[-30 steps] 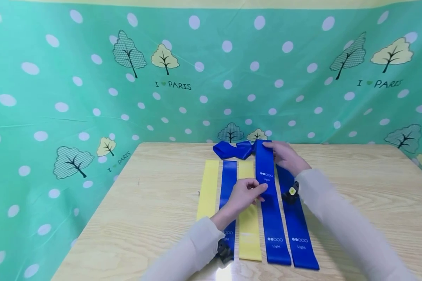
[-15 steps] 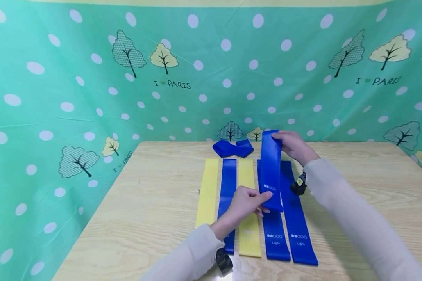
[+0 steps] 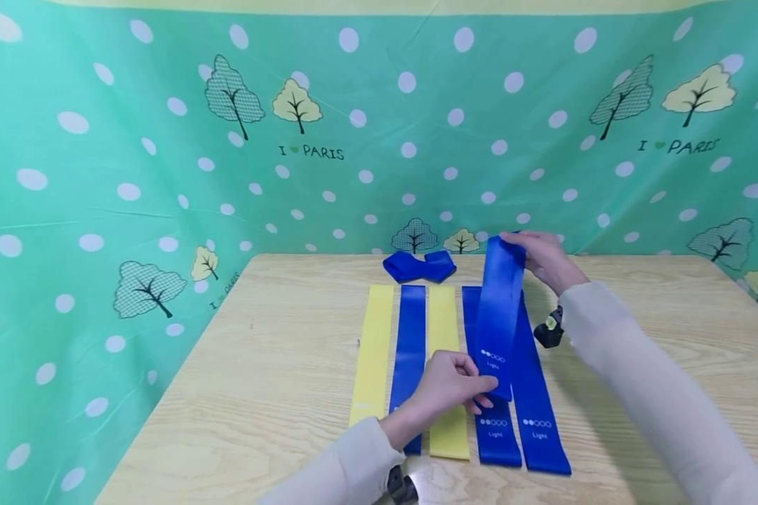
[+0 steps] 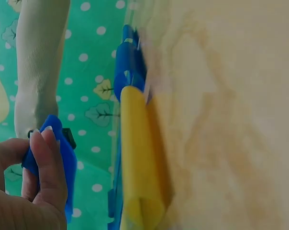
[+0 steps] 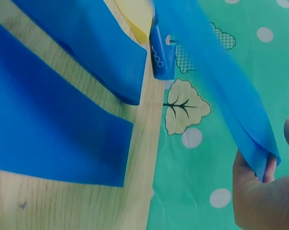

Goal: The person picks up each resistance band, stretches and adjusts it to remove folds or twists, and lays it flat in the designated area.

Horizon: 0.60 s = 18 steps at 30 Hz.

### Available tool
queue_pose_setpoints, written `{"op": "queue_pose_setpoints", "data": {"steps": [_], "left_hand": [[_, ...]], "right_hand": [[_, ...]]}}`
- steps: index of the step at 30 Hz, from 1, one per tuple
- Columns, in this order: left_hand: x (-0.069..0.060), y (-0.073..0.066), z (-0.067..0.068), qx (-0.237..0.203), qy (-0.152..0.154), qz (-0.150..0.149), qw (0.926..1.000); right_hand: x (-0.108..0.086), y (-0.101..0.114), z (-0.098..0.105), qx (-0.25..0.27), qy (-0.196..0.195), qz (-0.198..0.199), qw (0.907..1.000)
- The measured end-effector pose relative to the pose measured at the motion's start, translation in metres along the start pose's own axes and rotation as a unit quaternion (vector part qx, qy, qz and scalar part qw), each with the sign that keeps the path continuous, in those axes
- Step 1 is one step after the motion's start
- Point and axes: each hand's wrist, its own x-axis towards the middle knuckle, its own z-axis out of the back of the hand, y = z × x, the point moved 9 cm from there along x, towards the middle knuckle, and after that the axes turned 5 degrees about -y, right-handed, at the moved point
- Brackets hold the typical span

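A blue resistance band (image 3: 500,301) marked "Light" is held up above the row on the table. My left hand (image 3: 453,382) pinches its lower end between thumb and fingers, while my right hand (image 3: 546,259) grips the upper end. In the right wrist view the band (image 5: 226,91) stretches away from the right hand (image 5: 264,199), its two layers showing at the near end. The left wrist view shows the left fingers (image 4: 49,163) pinching the other end. Below the raised band lie a blue band (image 3: 497,442) and, to its right, another blue band (image 3: 539,393).
Further left in the row are a yellow band (image 3: 443,319), a blue band (image 3: 412,322) and another yellow band (image 3: 374,337). Behind them sits a folded blue band (image 3: 419,268). A green dotted cloth (image 3: 328,210) hangs behind the wooden table (image 3: 259,365).
The raised blue band has come away from the back of the row and moved rightward. My left hand has moved down and toward me, and the right hand has shifted right and up.
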Motion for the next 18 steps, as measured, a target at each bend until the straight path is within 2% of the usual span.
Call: {"op": "queue_pose_setpoints", "data": {"steps": [5, 8, 10, 15, 18], "left_hand": [[-0.01, 0.004, -0.006, 0.022, 0.019, 0.001, 0.9996], [-0.014, 0.006, -0.011, 0.024, 0.026, 0.007, 0.9993], [-0.016, 0.008, -0.013, 0.019, 0.025, 0.017, 0.9994], [-0.018, 0.013, -0.022, 0.001, 0.032, 0.035, 0.9989], [-0.02, 0.015, -0.026, -0.012, 0.037, 0.041, 0.9984]], "right_hand": [[-0.001, 0.002, 0.017, -0.014, -0.026, 0.019, 0.9994], [-0.003, 0.002, 0.024, -0.02, -0.022, 0.025, 0.9992], [-0.004, 0.001, 0.027, -0.016, -0.01, 0.021, 0.9996], [-0.006, -0.005, 0.026, -0.002, 0.048, -0.006, 0.9988], [-0.005, -0.008, 0.03, 0.002, 0.052, -0.015, 0.9986]]}}
